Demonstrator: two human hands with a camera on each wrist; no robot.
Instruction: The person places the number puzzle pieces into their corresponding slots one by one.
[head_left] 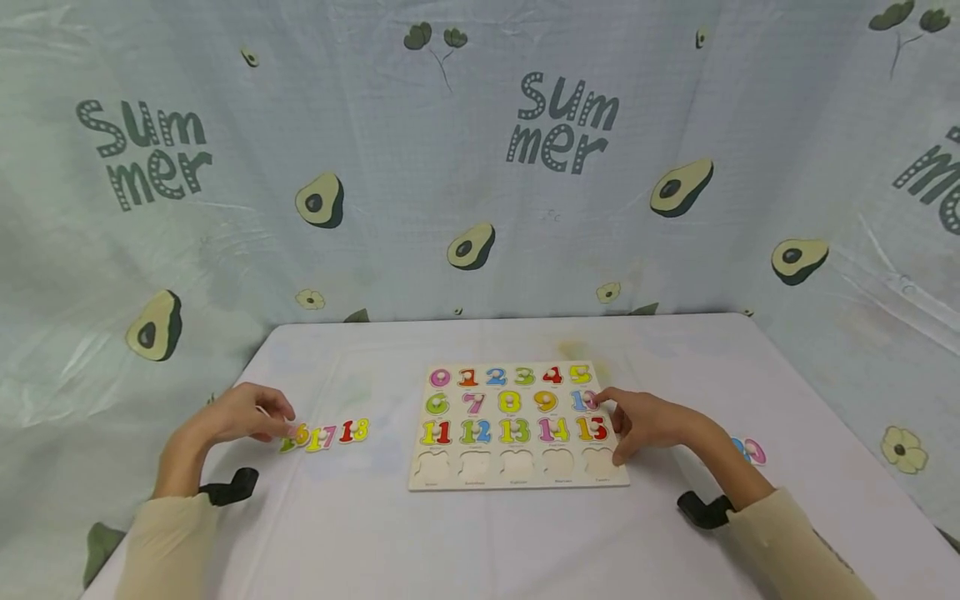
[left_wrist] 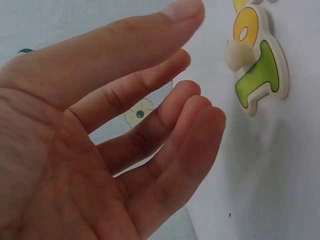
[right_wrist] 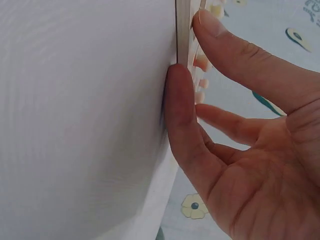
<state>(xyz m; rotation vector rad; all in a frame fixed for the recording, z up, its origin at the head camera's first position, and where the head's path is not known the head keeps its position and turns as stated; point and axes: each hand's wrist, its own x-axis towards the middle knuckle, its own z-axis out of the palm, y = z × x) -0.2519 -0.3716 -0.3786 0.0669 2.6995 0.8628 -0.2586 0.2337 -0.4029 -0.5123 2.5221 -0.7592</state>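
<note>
My left hand (head_left: 251, 414) hovers at the number pieces on the left, its fingertips by the green-and-yellow 16 piece (left_wrist: 270, 65). In the left wrist view its fingers bend loosely, thumb apart, with nothing between them. To the right of the 16 lie the 17 piece (head_left: 320, 438) and the 18 piece (head_left: 354, 430). My right hand (head_left: 647, 423) rests at the right edge of the wooden number puzzle board (head_left: 517, 483). Its thumb (right_wrist: 212, 22) and index finger (right_wrist: 180, 95) touch that edge, spread along it. Numbers 0 to 15 sit in the board.
Along the board's near row are several bare recesses (head_left: 474, 467). Partly behind the right forearm lies a blue-and-pink number piece (head_left: 753, 451). A white cloth covers the table (head_left: 360, 533), and a printed curtain (head_left: 405, 150) hangs behind and at both sides.
</note>
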